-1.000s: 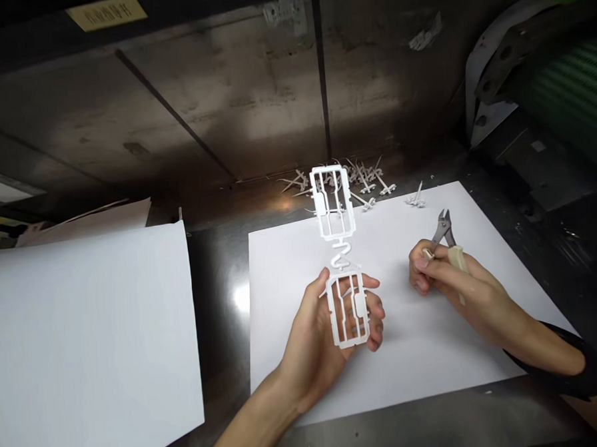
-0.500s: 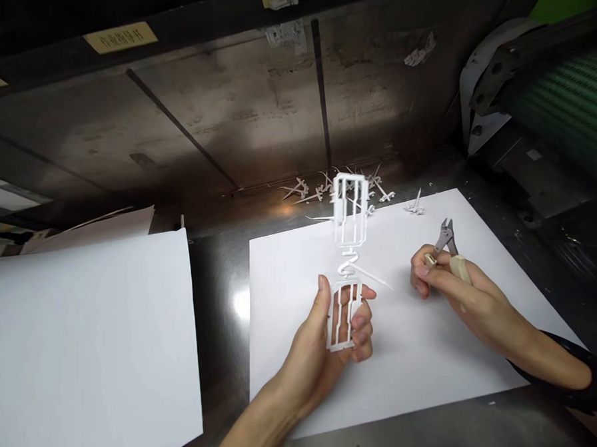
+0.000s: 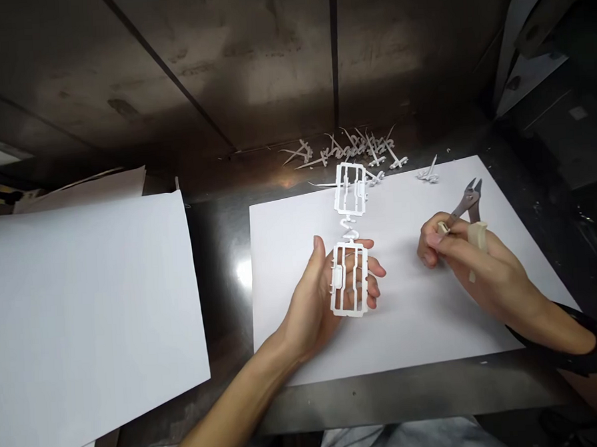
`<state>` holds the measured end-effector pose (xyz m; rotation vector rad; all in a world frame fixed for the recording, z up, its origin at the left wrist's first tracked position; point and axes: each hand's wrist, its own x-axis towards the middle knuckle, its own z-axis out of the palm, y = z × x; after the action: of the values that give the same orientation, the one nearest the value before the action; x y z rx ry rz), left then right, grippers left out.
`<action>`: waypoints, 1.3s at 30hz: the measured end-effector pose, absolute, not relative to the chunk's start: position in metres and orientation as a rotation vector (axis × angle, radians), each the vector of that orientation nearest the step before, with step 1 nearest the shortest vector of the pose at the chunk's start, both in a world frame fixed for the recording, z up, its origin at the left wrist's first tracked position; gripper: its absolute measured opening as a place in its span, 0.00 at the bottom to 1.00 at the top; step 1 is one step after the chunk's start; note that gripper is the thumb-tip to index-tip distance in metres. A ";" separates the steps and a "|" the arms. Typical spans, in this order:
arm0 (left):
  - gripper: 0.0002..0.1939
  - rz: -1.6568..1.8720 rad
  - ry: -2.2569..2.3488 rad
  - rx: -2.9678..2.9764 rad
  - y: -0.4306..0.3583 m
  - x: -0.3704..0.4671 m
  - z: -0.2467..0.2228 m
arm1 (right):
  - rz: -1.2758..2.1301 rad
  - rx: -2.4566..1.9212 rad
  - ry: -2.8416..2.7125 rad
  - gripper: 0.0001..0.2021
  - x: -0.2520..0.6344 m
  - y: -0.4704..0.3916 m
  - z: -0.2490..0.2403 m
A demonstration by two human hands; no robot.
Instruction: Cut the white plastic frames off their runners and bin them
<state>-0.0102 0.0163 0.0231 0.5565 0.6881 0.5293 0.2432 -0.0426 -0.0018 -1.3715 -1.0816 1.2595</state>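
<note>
A white moulded plastic part (image 3: 337,277), made of two slotted frames joined by a thin zigzag runner, rests across the fingers of my left hand (image 3: 308,310). Those fingers are loosely curled behind the lower frame, and the thumb stands up at its left side. The upper frame reaches toward the back edge of the white sheet (image 3: 305,343). My right hand (image 3: 496,273) is closed round the handles of diagonal cutters (image 3: 470,198), whose jaws point up and away, apart from the plastic part. Pale wrapping covers the handles.
Several cut-off white sprues (image 3: 354,146) lie heaped behind the sheet, against the metal back panel (image 3: 270,71). One loose sprue (image 3: 428,172) lies at the sheet's back edge. More large white paper (image 3: 93,314) covers the left side. Dark equipment (image 3: 564,129) stands at the right.
The plastic part has been turned in my left hand; the long spike at its middle no longer shows. The view has tilted down. My right hand keeps the cutters.
</note>
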 end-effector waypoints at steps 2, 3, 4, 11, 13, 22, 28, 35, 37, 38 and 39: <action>0.42 0.541 0.682 0.517 0.017 -0.010 0.024 | 1.255 -1.386 -1.089 0.14 0.243 -0.042 -0.001; 0.43 0.547 0.683 0.509 0.017 -0.010 0.025 | 1.257 -1.393 -1.092 0.14 0.243 -0.042 -0.001; 0.44 0.551 0.683 0.502 0.017 -0.010 0.026 | 1.260 -1.400 -1.096 0.14 0.242 -0.042 -0.001; 0.52 0.557 0.681 0.495 0.014 -0.010 0.030 | 1.287 -1.408 -1.102 0.14 0.241 -0.042 0.000; 0.52 0.560 0.691 0.515 0.014 -0.010 0.029 | 1.313 -1.395 -1.104 0.14 0.240 -0.043 0.000; 0.46 0.554 0.760 0.735 0.009 -0.010 0.029 | 1.370 -1.395 -1.138 0.15 0.238 -0.040 0.003; 0.14 0.479 0.843 1.133 0.010 -0.012 0.037 | 1.463 -1.561 -1.499 0.19 0.238 -0.043 0.014; 0.11 0.512 0.795 1.254 0.008 -0.011 0.032 | 1.300 -1.745 -1.768 0.19 0.241 -0.052 0.013; 0.10 0.514 0.787 1.272 0.008 -0.012 0.029 | 1.299 -1.758 -1.785 0.19 0.241 -0.054 0.014; 0.09 0.513 0.778 1.279 0.008 -0.012 0.028 | 1.302 -1.765 -1.790 0.19 0.241 -0.054 0.015; 0.09 0.513 0.771 1.286 0.008 -0.012 0.027 | 1.303 -1.771 -1.795 0.19 0.242 -0.054 0.016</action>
<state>-0.0125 0.0077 0.0268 1.2864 0.7710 0.5135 0.2416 -0.0544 0.0156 -1.7708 -1.7947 1.3027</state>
